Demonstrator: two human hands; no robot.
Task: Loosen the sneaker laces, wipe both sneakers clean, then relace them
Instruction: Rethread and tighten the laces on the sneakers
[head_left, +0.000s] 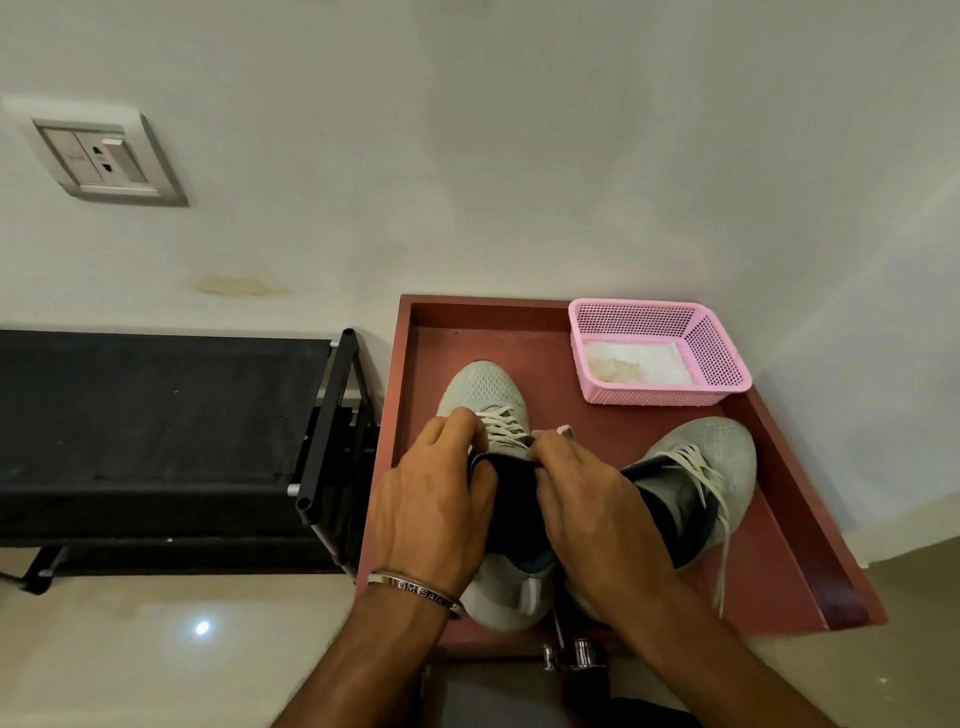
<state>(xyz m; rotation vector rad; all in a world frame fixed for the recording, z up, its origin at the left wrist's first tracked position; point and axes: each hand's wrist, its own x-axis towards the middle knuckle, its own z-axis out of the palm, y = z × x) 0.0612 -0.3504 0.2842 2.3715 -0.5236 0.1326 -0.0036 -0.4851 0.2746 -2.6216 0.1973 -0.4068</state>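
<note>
Here, at lower center of the frame, the left hand (434, 512) and right hand (587, 512) are pinching the laces (501, 426) of the left sneaker (485, 389), its length pointing toward the top of the frame.

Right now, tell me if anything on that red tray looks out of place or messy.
The right grey mesh sneaker has its white lace undone, one loose end trailing down toward the red tray's front edge. The white cloth in the pink plastic basket shows a brownish stain. Nothing spilled or damaged.
</note>
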